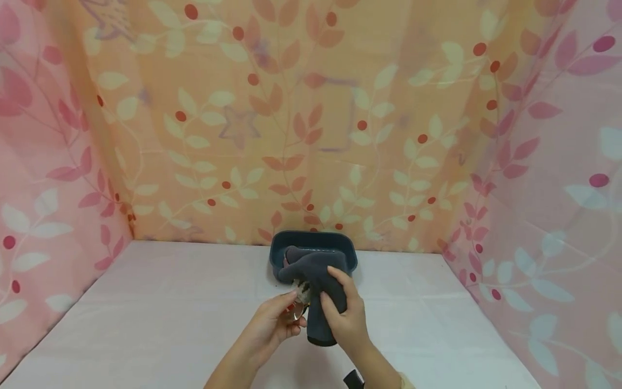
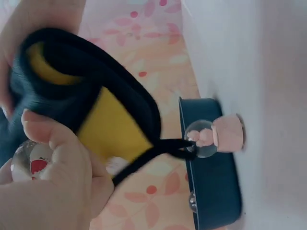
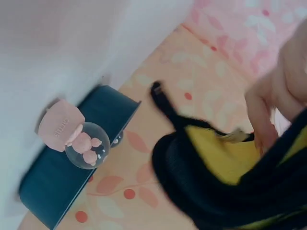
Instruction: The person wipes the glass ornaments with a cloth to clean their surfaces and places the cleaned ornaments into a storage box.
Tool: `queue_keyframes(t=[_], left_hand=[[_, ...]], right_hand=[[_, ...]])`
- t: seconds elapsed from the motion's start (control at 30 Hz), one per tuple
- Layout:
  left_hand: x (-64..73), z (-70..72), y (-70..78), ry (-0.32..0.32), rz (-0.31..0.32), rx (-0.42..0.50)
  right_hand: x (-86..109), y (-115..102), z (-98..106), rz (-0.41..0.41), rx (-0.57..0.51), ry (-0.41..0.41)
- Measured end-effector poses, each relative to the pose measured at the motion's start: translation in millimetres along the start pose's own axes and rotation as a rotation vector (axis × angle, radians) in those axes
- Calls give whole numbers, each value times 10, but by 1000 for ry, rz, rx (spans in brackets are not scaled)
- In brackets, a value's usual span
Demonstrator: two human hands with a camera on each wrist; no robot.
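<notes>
While fingers point(image 1: 344, 280) grip a dark pouch point(image 1: 316, 270), pink-based globe point(image 3: 73, 135), lettering point(image 3: 62, 128) unclear

1. We see a soft, dark blue-grey pouch point(image 1: 318, 270) held above the surface point(image 1: 413, 308), gripped on its near right side by the right hand point(image 1: 349, 319).
2. Its mouth gapes, showing a bright yellow lining point(image 2: 108, 124) bordered by black edging; a narrow black strap point(image 3: 165, 103) sticks out from the rim.
3. We find the fabric bent and sagging, with one end hanging down at the near side.
4. Just left of the pouch, the left hand point(image 1: 273, 327) holds a clear globe point(image 2: 30, 160) with something red inside; fingers partly cover it.
</notes>
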State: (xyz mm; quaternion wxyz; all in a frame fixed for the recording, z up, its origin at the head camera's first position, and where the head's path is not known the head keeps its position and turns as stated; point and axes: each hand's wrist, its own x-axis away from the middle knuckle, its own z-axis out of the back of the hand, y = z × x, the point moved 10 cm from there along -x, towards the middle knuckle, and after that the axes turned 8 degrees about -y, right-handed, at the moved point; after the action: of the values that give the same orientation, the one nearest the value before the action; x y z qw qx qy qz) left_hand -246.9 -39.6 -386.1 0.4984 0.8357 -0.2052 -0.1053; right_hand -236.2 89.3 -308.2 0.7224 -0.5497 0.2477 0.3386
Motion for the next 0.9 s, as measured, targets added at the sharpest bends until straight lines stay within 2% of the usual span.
queue_keyframes(t=[0.13, 0.2, 0.3, 0.4, 0.53, 0.67, 0.77, 0.9], left_hand=[[-5, -25, 28, 9, -20, -77], [-4, -24, 31, 17, -20, -97], [5, -12, 25, 22, -11, -106], [16, 4, 12, 24, 4, -111], [28, 25, -11, 22, 19, -116], [42, 29, -30, 12, 36, -105], [46, 22, -27, 5, 40, -97], [55, 18, -13, 3, 36, -90]], right_hand=[[4, -79, -171, 145, 92, -87], [-4, -69, -188, 163, 108, -86], [-24, -22, -152, 140, 97, -50], [-48, 53, -108, 66, 61, -30], [-59, 224, -54, -120, -47, -27], [-28, 371, 29, -298, -167, 12], [-7, 395, 98, -355, -211, 59], [8, 353, 153, -349, -227, 116]])
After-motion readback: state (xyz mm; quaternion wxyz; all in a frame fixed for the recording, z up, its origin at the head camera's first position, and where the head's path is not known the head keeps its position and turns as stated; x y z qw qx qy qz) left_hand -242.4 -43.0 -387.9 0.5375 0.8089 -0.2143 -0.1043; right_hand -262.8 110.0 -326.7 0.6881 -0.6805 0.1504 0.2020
